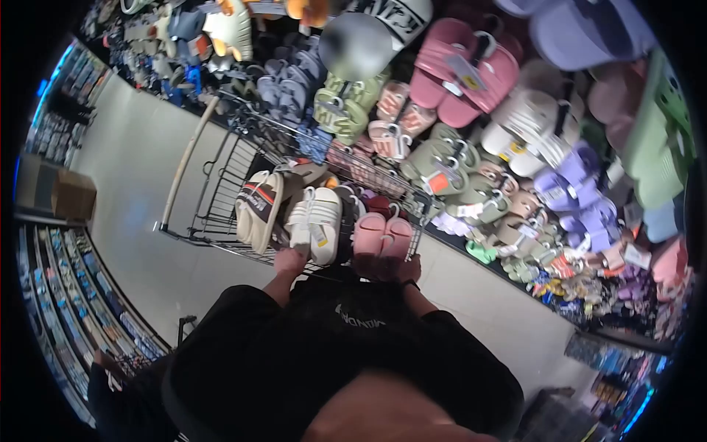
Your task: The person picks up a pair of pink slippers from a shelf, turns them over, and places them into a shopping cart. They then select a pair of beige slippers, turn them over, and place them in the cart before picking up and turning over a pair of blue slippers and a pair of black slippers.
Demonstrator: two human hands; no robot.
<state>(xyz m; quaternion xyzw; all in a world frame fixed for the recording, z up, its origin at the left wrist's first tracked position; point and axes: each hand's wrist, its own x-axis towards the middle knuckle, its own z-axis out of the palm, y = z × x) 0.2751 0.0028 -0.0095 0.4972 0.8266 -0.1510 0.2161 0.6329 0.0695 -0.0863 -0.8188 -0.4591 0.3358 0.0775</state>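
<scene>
My left hand [291,261] is closed on the near rim of a wire shopping cart [213,199], just beside a pair of white slides [317,221]. At the cart's right corner, my right hand [409,269] is closed around the rim, its fingers only partly visible; a dark band circles that wrist. Between my hands, pink slides [383,234] lie in the cart next to the white pair. Further left in it sit cream and dark striped slides [258,210]. Other footwear behind them is partly hidden.
A display of many slides [456,74] rises beyond the cart. The cart's handle [190,162] points left over the pale floor [136,177]. On the left stand stocked shelves [74,280] and a cardboard box [74,195]. Another person's dark sleeve [121,394] shows at lower left.
</scene>
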